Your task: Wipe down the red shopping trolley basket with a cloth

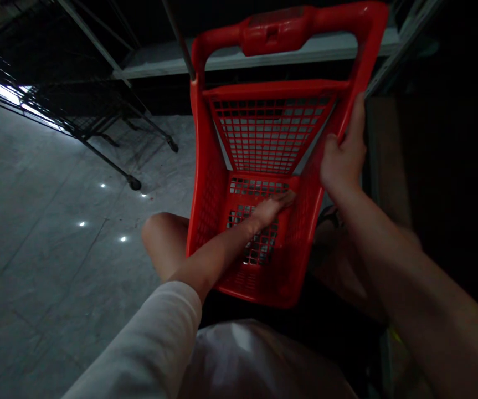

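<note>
A red plastic child-size shopping cart (195,166) stands tilted in front of me, its mesh basket facing up. My right hand (344,158) is closed on the cart's right rim, with the thumb on the inner side and the fingers along the outside. Deep in the basket, my left hand (270,209) reaches to the lower right inner wall. Its fingers look pressed together around something small and tan, which is too dark and blurred to name. The cart's handle bar (276,30) is at the top, beyond both hands.
At the left stands a dark wire frame on casters (134,182), on a grey tiled floor (56,249) with small light reflections. Behind the cart runs a pale metal shelf (155,66). My bent knee (162,238) is left of the cart. The right side is very dark.
</note>
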A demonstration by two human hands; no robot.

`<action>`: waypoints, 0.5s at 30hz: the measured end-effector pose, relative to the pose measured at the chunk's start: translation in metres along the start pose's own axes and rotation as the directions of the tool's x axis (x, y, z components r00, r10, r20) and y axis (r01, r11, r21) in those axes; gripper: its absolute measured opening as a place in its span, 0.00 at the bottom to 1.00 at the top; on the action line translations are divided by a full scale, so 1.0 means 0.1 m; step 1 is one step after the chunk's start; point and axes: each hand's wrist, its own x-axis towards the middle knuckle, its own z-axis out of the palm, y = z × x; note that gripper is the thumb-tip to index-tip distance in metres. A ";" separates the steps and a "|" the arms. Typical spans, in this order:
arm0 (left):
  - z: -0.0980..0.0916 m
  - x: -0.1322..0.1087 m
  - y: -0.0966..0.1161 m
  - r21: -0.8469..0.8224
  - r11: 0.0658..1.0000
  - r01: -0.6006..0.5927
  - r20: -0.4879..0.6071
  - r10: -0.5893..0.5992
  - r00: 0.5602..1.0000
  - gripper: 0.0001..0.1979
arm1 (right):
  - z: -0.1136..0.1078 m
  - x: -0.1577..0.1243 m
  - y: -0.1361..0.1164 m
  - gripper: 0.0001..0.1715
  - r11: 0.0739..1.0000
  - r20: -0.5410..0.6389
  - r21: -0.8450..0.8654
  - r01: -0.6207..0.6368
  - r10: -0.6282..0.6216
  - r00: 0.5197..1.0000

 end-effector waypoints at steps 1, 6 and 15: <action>-0.11 0.00 -0.09 0.030 0.999 0.044 -0.008 -0.044 0.999 0.27 | 0.00 -0.01 -0.01 0.51 1.000 -0.004 0.003 0.000 0.000 1.000; -0.61 -0.19 -0.55 0.056 0.956 0.287 -0.178 -0.274 0.945 0.20 | 0.05 -0.07 -0.04 0.49 0.999 -0.041 0.043 0.010 -0.008 0.999; -1.00 0.06 -0.07 0.042 0.983 0.180 -0.544 -0.129 0.829 0.39 | 0.19 -0.13 -0.03 0.49 0.995 -0.024 0.066 -0.081 0.083 0.996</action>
